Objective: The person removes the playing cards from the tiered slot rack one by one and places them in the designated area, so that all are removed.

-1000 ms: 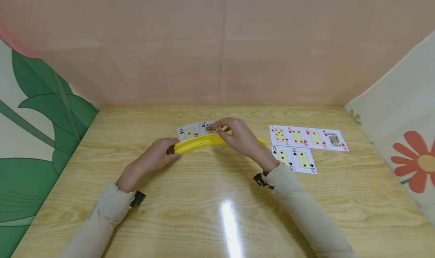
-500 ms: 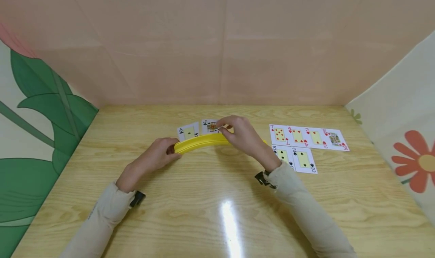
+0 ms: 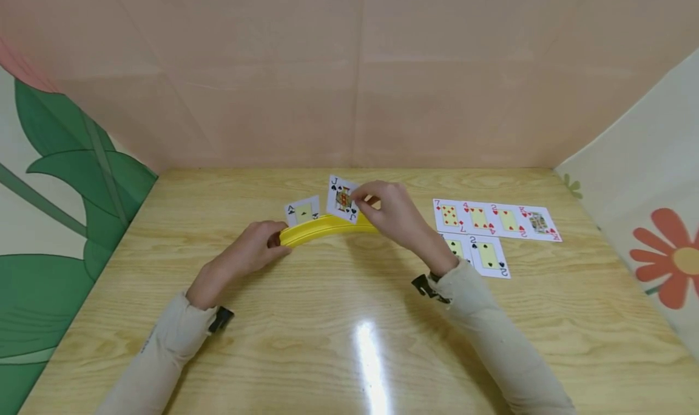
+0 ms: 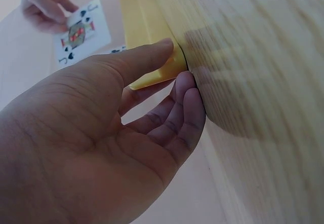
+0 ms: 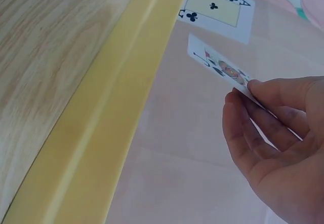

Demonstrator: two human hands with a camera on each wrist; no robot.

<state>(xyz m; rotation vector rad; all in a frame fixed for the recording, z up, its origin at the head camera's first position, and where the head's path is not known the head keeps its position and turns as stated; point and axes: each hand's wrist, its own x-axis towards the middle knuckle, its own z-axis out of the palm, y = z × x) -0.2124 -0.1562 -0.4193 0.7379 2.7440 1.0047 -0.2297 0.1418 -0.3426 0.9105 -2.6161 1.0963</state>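
My right hand (image 3: 394,213) pinches the jack of spades (image 3: 340,198) by its right edge, between thumb and fingers. In the right wrist view the jack (image 5: 218,66) is tilted and apart from the yellow curved card holder (image 5: 96,112). An ace of clubs (image 3: 303,210) stands in the holder, left of the jack. At the holder's left end, my left hand (image 3: 253,246) grips it. The left wrist view shows the thumb on top of the yellow holder (image 4: 147,16) and the other fingers curled underneath and beside it, close to the wooden table.
To the right on the table (image 3: 306,342) lies a row of red cards (image 3: 508,221): a seven, a four, a two and a king. Below it are black cards, among them a two of spades (image 3: 488,257), one partly behind my right wrist. A pink backdrop (image 3: 349,99) rises behind.
The jack of spades has moved up out of the card holder in my right hand and now leans to the right. My left hand stays in place on the holder's end.
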